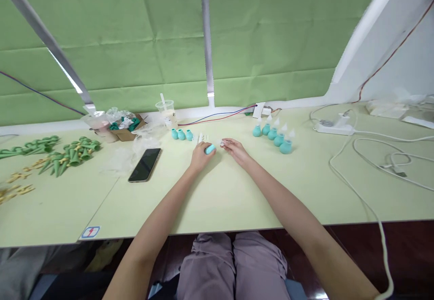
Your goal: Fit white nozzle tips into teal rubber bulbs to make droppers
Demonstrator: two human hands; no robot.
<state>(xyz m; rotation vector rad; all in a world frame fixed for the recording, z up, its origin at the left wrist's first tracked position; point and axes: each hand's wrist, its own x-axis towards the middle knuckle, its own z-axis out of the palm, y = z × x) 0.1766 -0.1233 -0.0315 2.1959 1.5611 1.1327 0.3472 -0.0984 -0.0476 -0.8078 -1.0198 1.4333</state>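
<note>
My left hand [201,156] is closed around a small turquoise bulb [210,149], which lies on its side with one end toward the right. Just across from it, my right hand [235,150] pinches a small whitish translucent tip [223,143]. A short gap separates the two pieces. Beyond my left hand stand three turquoise bulbs [181,134] with open tops and no tips. Some small white pieces [202,137] lie right behind my left fingers. To the right, several turquoise bulbs [278,140] with translucent pointed tips stand in rows.
A phone [145,165] lies at left beside crumpled plastic bags [135,148]. Behind are a drink cup [167,112] and a cardboard box [127,130]. Green cone-shaped parts [73,151] and yellowish pieces [20,187] sit far left. A power strip [334,128] with white cables occupies the right.
</note>
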